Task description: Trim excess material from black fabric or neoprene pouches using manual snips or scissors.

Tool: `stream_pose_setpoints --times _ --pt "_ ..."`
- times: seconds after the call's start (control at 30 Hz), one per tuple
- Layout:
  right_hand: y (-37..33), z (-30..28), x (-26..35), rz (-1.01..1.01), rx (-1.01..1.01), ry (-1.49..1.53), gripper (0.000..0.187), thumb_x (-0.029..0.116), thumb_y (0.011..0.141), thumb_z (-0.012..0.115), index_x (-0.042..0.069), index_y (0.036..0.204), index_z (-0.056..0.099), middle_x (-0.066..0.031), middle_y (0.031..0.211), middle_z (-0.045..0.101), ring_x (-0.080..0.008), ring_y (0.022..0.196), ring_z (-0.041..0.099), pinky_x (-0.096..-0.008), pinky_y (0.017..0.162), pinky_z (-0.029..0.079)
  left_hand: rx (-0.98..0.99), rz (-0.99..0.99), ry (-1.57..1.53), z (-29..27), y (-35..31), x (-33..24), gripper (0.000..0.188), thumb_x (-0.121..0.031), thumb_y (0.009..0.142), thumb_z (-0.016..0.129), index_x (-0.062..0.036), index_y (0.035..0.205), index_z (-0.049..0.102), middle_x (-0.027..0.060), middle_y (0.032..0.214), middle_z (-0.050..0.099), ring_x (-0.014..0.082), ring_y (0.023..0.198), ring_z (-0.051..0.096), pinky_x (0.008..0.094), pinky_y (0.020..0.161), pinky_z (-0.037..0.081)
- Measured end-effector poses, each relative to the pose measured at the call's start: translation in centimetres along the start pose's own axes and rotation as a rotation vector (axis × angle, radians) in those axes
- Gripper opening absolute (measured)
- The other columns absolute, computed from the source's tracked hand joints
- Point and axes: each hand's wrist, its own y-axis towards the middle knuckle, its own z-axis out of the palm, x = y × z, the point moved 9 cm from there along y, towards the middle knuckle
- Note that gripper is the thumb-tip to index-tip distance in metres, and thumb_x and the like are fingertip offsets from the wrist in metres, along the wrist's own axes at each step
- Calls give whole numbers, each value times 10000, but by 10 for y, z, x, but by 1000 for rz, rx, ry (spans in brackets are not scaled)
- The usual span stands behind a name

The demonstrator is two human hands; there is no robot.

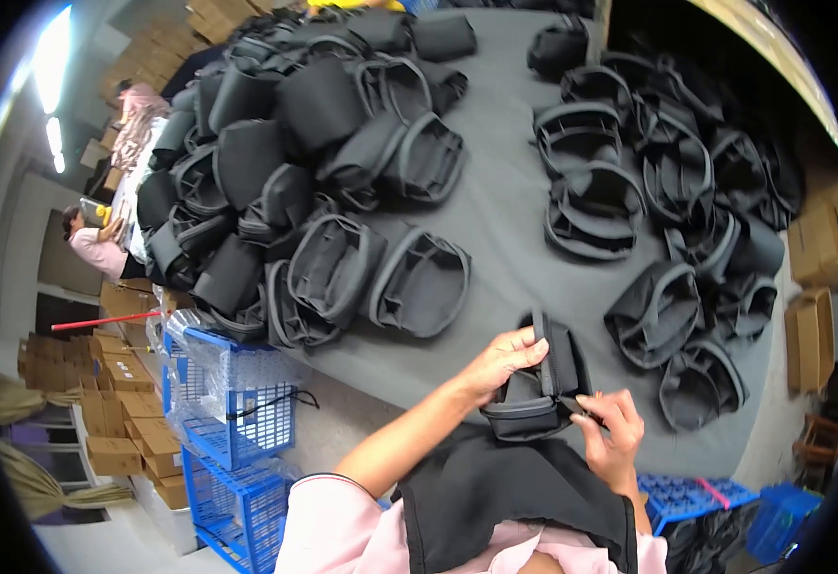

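A small black fabric case [532, 407] with padded sides is held close to my body, at the near edge of the grey table. My left hand [507, 364] grips its upper left edge, thumb on top of the rim. On the opposite side my right hand [613, 429] pinches the case's right corner between thumb and fingers; what exactly lies between the fingertips is too small to tell. The case's lid stands raised and its inside partly shows. Similar open cases lie beyond my hands, one [421, 282] to the left and another [655, 311] to the right.
Black cases are heaped on the left [252, 158] and right [677, 172] of the grey table [500, 215]. Blue plastic crates [237, 402] stand at lower left, with cardboard boxes [118, 421] behind. A blue rack [692, 497] is at lower right. Two people work at far left.
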Motion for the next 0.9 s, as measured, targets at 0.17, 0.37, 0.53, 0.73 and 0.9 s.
stream_pose_setpoints --times 0.17,0.37,0.53,0.73,0.9 --pt "-12 1 -35 280 -98 249 230 -55 675 648 1 894 606 -42 791 490 -103 625 466 -214 554 386 -393 93 75 -43 -9 -25 206 -181 881 579 -44 1033 600 -4 990 619 95 944 560 264 872 430" --pt "-14 8 -47 352 -102 304 286 -70 670 637 9 937 571 -24 842 422 -78 662 407 -205 555 349 -192 1094 182 -1 -94 -331 291 -307 958 419 -71 1086 530 69 1115 575 181 1058 535 345 953 392" --pt "-35 34 -79 498 -19 427 255 -38 713 630 16 959 590 15 694 422 -52 566 388 -196 496 321 -442 933 204 -79 -105 -386 817 -457 906 429 -47 1423 -54 117 1487 -166 209 1335 -265 440 1058 -156" --pt "-11 19 -74 549 -29 393 126 78 917 481 -11 904 571 -13 583 485 -53 506 471 -197 441 357 -479 588 185 -117 -63 -270 524 -227 863 596 -1 1289 391 146 1265 497 240 1111 533 377 895 449" --pt "11 -25 -109 366 -275 230 128 43 914 467 -30 857 554 -26 730 496 -51 472 406 -217 418 345 -428 462 255 -98 -30 -224 401 -206 882 578 13 1200 474 147 1148 579 221 1026 587 322 869 474"
